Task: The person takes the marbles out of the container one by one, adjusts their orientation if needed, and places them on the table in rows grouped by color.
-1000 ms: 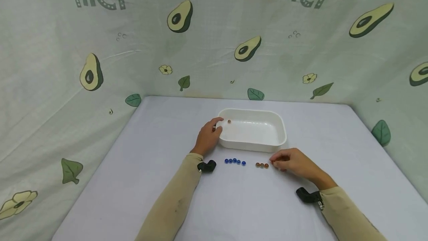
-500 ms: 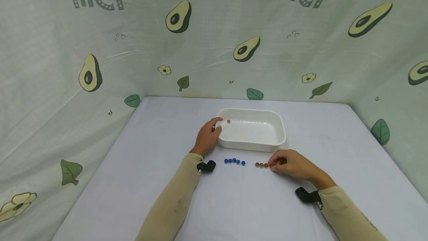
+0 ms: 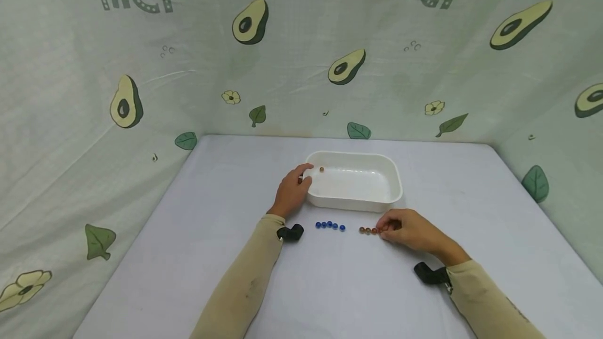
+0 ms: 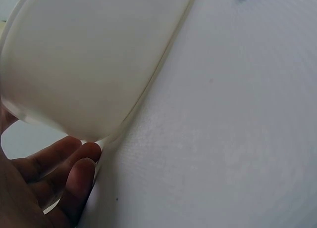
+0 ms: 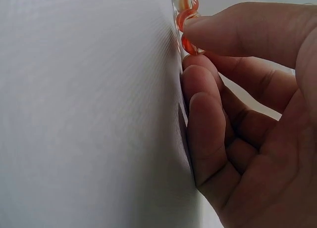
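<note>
My left hand holds the left end of a white rectangular tray, index finger at the rim; the left wrist view has its fingertips low by the tray's outer wall. One orange-brown marble lies inside the tray near that end. In front of it, several orange marbles form a short row on the table. At the right end of this row my right hand pinches an orange-swirled marble between thumb and index finger, its other fingers curled close to the cloth.
Left of the orange row, several blue marbles lie in a slightly uneven row. A white cloth covers the table. Behind it hangs a pale curtain with an avocado print.
My right hand has shifted slightly left, bringing its marble up to the right end of the orange row. The left hand has stayed at the tray.
</note>
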Demonstrator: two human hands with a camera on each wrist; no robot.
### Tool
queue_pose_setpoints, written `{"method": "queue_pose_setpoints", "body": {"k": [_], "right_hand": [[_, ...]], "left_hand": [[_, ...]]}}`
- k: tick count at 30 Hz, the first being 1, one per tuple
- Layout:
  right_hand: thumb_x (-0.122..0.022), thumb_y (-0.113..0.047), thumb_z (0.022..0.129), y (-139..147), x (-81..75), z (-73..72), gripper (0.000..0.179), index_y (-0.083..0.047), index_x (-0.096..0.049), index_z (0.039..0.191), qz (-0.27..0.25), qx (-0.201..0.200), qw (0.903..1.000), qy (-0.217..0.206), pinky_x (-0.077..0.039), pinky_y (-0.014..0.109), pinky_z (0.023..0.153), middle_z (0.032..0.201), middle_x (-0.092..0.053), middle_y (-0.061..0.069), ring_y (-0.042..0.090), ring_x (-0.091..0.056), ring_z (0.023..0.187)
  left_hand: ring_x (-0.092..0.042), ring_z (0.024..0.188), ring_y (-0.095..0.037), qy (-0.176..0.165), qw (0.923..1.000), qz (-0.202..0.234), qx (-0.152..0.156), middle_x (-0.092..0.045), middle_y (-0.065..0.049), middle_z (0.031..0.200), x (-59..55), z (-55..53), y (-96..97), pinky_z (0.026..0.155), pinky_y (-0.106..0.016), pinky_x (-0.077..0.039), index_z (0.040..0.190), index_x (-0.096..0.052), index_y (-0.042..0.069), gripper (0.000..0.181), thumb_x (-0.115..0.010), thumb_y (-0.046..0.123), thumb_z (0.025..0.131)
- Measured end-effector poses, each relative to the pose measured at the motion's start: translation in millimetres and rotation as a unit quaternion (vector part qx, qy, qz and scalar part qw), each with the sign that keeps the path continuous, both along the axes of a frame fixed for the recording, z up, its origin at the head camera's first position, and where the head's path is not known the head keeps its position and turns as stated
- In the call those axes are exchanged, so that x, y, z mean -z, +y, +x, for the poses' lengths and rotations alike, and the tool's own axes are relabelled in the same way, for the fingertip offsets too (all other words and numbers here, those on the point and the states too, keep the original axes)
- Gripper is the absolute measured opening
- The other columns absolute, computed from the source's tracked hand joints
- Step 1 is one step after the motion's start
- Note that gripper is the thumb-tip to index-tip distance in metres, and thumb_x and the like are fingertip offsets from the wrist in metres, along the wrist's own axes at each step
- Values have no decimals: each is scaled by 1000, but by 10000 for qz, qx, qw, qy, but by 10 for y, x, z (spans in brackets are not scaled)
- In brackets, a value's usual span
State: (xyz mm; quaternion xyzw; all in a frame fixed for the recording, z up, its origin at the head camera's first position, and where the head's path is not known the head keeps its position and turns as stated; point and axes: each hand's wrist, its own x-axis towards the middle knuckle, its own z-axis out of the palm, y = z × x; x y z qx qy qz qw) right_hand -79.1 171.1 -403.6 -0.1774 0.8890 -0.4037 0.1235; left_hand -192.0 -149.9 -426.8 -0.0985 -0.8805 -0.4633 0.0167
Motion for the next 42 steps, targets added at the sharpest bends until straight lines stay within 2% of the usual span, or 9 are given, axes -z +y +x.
{"method": "queue_pose_setpoints", "body": {"k": [19, 35, 42], "right_hand": [[-79, -14, 84, -6, 39, -4, 15, -15, -72, 98, 115, 47, 9999, 74, -47, 26, 67, 83, -63, -4, 11, -57, 77], [-77, -19, 87, 40, -30, -40, 15, -14, -73, 100, 57, 54, 10000, -10, -48, 26, 70, 85, -65, -4, 12, -59, 80], [-73, -17, 91, 110, -8, -57, 24, -4, -69, 112, -429, 450, 9970, -467, -53, 30, 67, 92, -66, 6, 19, -64, 79]], "left_hand": [[-57, 100, -21, -5, 10000, -15, 29, -60, -5, 117, 8, -10, 7, 87, -44, -47, 140, -58, 25, 43, -50, 32, 98], [-57, 101, -21, 65, 10000, 25, 24, -60, -6, 118, -4, -23, 2, 88, -44, -47, 140, -58, 25, 43, -50, 32, 99], [-57, 99, -21, 90, 10000, -10, 41, -60, -6, 115, 25, -15, -4, 87, -44, -47, 139, -59, 25, 42, -50, 31, 99]]}}
